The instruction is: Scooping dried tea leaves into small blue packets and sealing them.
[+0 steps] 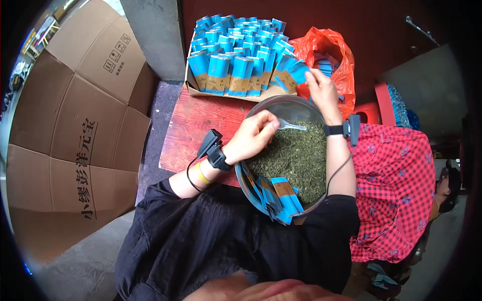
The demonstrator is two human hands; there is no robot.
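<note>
A metal basin (246, 190) of loose dried green leaves (297, 161), which look like tea, sits in front of my body. My left hand (254, 133) is over its left side, fingers closed on a small clear plastic spoon (295, 126). Beyond the basin, my right hand (324, 92) pinches a blue and brown packet (297, 72) at the right corner of a cardboard tray (226, 95). Upright packets (240, 75) of the same kind crowd that tray. Several flat blue and brown packets (285, 192) lean inside the basin's near rim.
A red plastic bag (346, 67) with blue packets inside stands right of the tray. The red wooden tabletop (196, 128) extends left of the basin. A large cardboard box (71, 131) bearing writing fills the left. Another person in a red checked garment (391, 188) is close on the right.
</note>
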